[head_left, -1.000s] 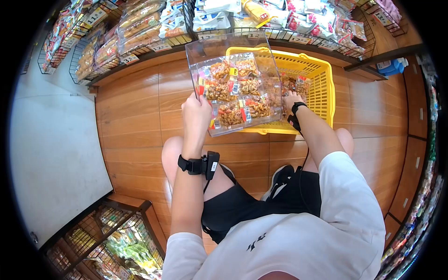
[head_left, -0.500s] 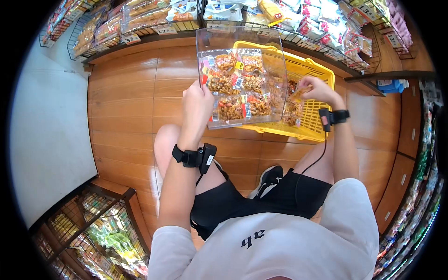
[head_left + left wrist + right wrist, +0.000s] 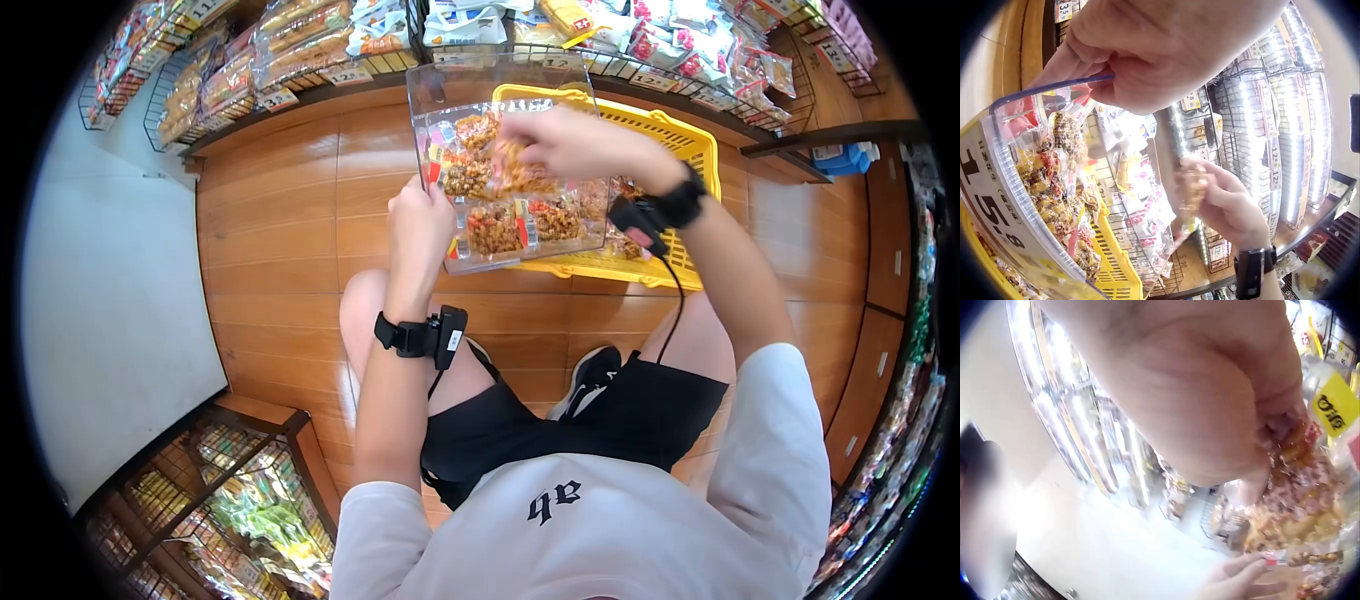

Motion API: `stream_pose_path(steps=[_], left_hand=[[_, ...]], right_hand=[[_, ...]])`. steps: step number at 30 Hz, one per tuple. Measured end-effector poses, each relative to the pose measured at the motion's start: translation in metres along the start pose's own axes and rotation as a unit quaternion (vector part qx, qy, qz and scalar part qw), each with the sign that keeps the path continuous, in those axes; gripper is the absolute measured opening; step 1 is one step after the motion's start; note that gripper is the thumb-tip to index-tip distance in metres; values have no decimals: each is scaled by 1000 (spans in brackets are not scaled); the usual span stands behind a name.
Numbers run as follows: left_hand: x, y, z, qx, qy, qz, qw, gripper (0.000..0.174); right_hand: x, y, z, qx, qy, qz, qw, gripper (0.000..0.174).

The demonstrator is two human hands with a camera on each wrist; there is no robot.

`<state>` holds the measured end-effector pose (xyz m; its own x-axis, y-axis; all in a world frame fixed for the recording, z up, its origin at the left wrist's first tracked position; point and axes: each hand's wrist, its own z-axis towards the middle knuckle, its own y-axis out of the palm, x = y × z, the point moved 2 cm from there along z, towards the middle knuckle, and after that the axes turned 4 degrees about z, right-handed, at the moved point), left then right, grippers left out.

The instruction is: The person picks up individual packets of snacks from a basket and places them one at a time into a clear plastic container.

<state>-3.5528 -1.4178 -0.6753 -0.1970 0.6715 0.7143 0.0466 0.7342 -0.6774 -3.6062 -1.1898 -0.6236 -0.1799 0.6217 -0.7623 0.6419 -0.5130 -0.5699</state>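
Note:
My left hand [image 3: 420, 225] grips the left rim of a clear plastic bin [image 3: 450, 85], thumb over its edge. Inside the bin, small clear packets of nut-like snacks [image 3: 495, 230] lie in rows. Above them, my right hand [image 3: 580, 145] pinches another snack packet [image 3: 521, 172], blurred by motion. The right wrist view shows that packet [image 3: 1304, 500] close up, under the curled fingers. Partly beneath the bin stands a yellow basket [image 3: 640, 122] on the floor, with more snack packets [image 3: 625, 240] in it.
Wire shelf baskets of bagged bread [image 3: 300, 45] and white packets [image 3: 680, 45] run along the front. A price label [image 3: 994, 200] is on the bin's side. A shelf of bags [image 3: 270, 510] stands at lower left; brown drawers [image 3: 880, 240] line the right.
My right hand reached into the yellow basket, lifted a snack packet out, and moved left with it over the bin. The left hand keeps its grip on the bin, which shifted only slightly.

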Motion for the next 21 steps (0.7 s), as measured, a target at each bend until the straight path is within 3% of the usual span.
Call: stream_pose_path(steps=[1, 7, 9, 13, 15, 16, 17, 18, 21], left_hand=[[8, -3, -5, -5, -12, -16, 1000, 27], [-6, 2, 2, 8, 14, 36, 999, 25], [-7, 5, 3, 18, 27, 37, 999, 25], [-4, 4, 0, 26, 35, 33, 999, 24], [-6, 5, 1, 31, 45, 25, 998, 24], [0, 2, -1, 18, 37, 19, 999, 24], [-2, 3, -1, 18, 44, 15, 999, 24], [-4, 4, 1, 22, 52, 8, 998, 24], [2, 2, -1, 14, 32, 12, 999, 24]], right_hand=[[21, 17, 23, -4, -78, -117, 990, 33], [38, 39, 58, -50, 104, -230, 966, 28], [52, 48, 49, 1, 45, -249, 968, 25], [49, 43, 33, 140, -80, -234, 959, 26], [19, 20, 9, 204, -54, -218, 953, 23], [19, 7, -5, 329, -154, -189, 912, 20], [1, -17, -27, 333, -87, -129, 930, 19], [3, -38, -45, 384, -67, -90, 916, 21], [66, -85, -96, 577, -15, -16, 816, 30]])
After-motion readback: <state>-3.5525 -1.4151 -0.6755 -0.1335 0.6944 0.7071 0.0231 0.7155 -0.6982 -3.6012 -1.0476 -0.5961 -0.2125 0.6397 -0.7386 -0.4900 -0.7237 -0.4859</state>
